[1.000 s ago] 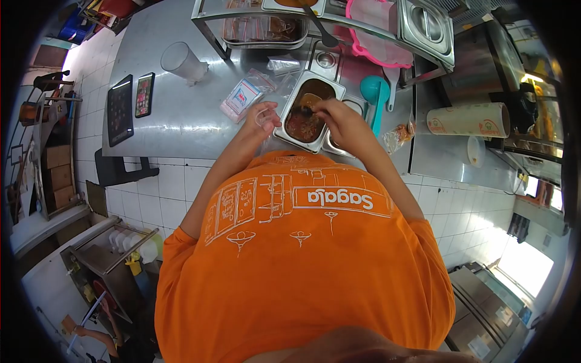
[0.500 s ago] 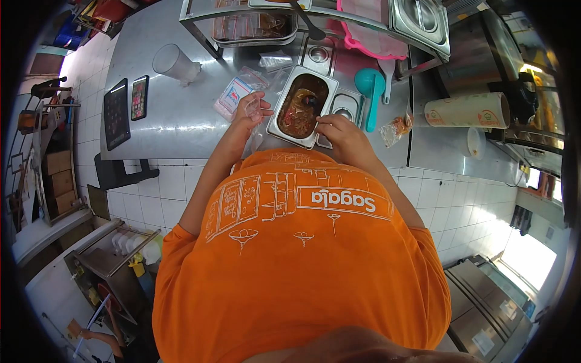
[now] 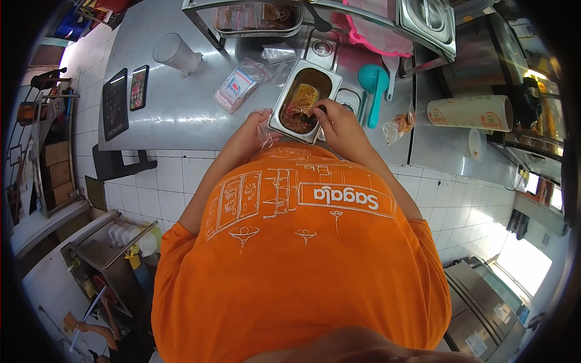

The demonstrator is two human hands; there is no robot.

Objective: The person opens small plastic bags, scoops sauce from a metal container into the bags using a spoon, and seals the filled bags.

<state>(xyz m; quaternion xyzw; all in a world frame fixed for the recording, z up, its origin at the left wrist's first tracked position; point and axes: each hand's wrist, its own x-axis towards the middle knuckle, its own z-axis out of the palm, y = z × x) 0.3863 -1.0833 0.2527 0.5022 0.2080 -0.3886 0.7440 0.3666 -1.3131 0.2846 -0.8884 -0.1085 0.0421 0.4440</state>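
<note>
A steel food pan (image 3: pixel 279 124) holds a chunky brown-red sauce (image 3: pixel 298 121), with a yellowish patch in its middle. My right hand (image 3: pixel 340 126) is over the pan's right rim, closed on what looks like a spoon (image 3: pixel 322 109); only a dark bit of its handle shows. On the pan's left side, my left hand (image 3: pixel 249 134) grips a small clear plastic bag (image 3: pixel 264 134) near the table's front edge. A pack of clear bags (image 3: pixel 236 91) with a printed label lies just beyond that hand.
Lidded steel pans (image 3: pixel 350 100) adjoin the food pan. Right of them lie a teal ladle (image 3: pixel 374 91), a bag with food bits (image 3: pixel 397 127) and a paper roll (image 3: pixel 469 114). A plastic cup (image 3: pixel 174 53), phone (image 3: pixel 138 88) and tablet (image 3: pixel 115 109) are left. A shelf (image 3: pixel 357 19) overhangs the back.
My right hand has moved inward over the sauce and taken hold of the spoon. The sauce has shifted, showing a yellowish patch. My left hand has come down nearer the table edge with the bag.
</note>
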